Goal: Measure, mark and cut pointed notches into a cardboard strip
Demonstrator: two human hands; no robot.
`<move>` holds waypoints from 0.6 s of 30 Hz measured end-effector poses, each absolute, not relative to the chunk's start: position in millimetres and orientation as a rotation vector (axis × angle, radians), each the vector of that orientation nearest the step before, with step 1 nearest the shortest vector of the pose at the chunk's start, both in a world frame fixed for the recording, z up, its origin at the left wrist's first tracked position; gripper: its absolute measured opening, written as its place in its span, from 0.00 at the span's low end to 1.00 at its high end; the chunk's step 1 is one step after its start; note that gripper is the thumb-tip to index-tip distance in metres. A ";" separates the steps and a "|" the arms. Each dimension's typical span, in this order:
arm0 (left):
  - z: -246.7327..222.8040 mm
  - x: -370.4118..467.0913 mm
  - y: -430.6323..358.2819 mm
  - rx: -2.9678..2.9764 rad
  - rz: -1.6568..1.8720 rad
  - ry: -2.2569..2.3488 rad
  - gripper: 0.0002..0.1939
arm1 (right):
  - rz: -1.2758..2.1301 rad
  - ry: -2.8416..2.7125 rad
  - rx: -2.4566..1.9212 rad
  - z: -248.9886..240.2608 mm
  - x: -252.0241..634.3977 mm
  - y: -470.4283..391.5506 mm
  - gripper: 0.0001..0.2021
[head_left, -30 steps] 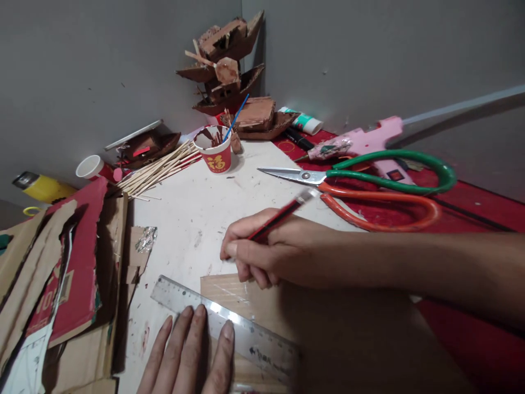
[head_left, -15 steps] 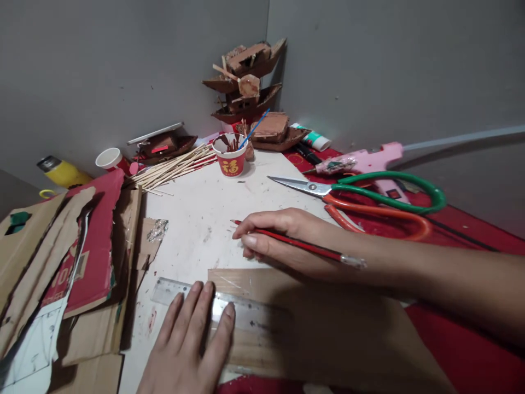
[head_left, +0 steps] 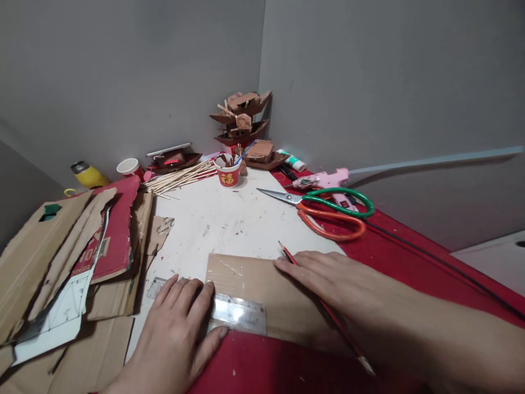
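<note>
A clear ruler (head_left: 241,313) lies across a brown cardboard sheet (head_left: 250,273) near the front of the table. My left hand (head_left: 176,314) is over the ruler's left part, fingers at its upper side and thumb at its lower side, bearing on it. Toward the sheet's right side, my right hand (head_left: 324,279) lies low with its fingers stretched over the board. A red and black pencil (head_left: 336,323) is tucked under that hand near the thumb, its sharpened tip pointing up and left. The fingers' grip on the pencil is partly hidden.
Green-and-orange-handled scissors (head_left: 301,200) lie beyond my right hand, near a pink glue gun (head_left: 334,178). A red paper cup (head_left: 228,176), thin sticks (head_left: 184,178) and model boats (head_left: 241,128) stand at the back. Cardboard pieces (head_left: 61,235) are piled left.
My right hand has moved from a writing hold above the board to lying on its right part, pencil kept. The cardboard's near edge has shifted away from me, and the view has tilted up.
</note>
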State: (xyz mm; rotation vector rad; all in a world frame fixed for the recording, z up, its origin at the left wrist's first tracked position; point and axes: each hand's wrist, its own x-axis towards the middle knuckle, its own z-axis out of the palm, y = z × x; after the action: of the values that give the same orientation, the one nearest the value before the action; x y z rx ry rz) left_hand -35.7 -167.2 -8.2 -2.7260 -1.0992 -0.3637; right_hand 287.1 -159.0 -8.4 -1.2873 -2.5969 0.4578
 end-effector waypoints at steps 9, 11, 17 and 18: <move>-8.9 -45.1 -164.5 -2.860 -0.462 -1.240 0.16 | 0.154 -2.462 -1.435 -23.5 273.3 -184.0 0.41; -13.8 -48.4 -161.0 -2.879 -0.522 -1.247 0.13 | 0.088 -2.430 -1.429 -27.5 271.4 -186.1 0.40; -15.8 -48.6 -162.0 -2.952 -0.611 -1.390 0.08 | 0.191 -2.346 -1.432 -30.7 272.6 -186.5 0.30; -14.1 -47.5 -163.3 -2.993 -0.630 -1.438 0.08 | 0.260 -2.321 -1.442 -29.0 273.6 -185.7 0.28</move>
State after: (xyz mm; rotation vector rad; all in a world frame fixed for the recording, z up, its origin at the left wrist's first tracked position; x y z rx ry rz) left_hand -47.5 -163.3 -14.1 -2.9934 -1.4383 -0.6297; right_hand 273.6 -185.7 -29.0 -1.4417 -2.3207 0.2595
